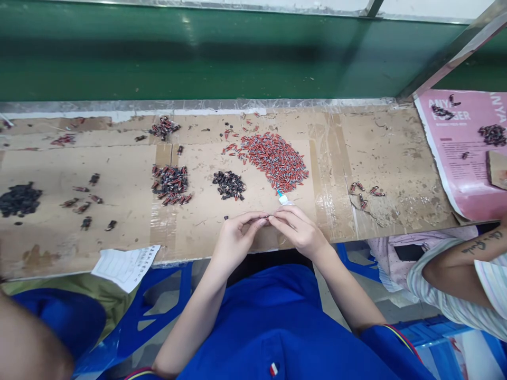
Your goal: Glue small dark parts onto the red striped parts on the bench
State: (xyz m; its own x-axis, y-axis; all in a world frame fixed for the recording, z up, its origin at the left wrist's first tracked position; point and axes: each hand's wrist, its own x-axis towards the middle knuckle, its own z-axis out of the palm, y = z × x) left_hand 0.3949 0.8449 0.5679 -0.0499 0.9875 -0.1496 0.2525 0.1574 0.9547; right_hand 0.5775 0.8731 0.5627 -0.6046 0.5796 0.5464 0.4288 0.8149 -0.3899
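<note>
My left hand (238,235) and my right hand (301,231) meet at the near edge of the cardboard-covered bench. Their fingertips are pinched together on one tiny dark reddish part (266,218), mostly hidden by the fingers. Just beyond my right hand's fingers lies a small bottle (283,200) with a white top and a thin blue nozzle; its body is partly hidden. The nozzle points at a large heap of small red-and-silver pieces (277,161). Left of that is a smaller pile of black pieces (228,185), with a single black piece (226,217) near my left hand.
Piles of joined black-and-red pieces (170,184) and black parts (19,199) lie to the left. A paper sheet (125,266) overhangs the bench edge. Co-workers sit on both sides, one with a tattooed forearm (481,245). A green panel (198,58) backs the bench.
</note>
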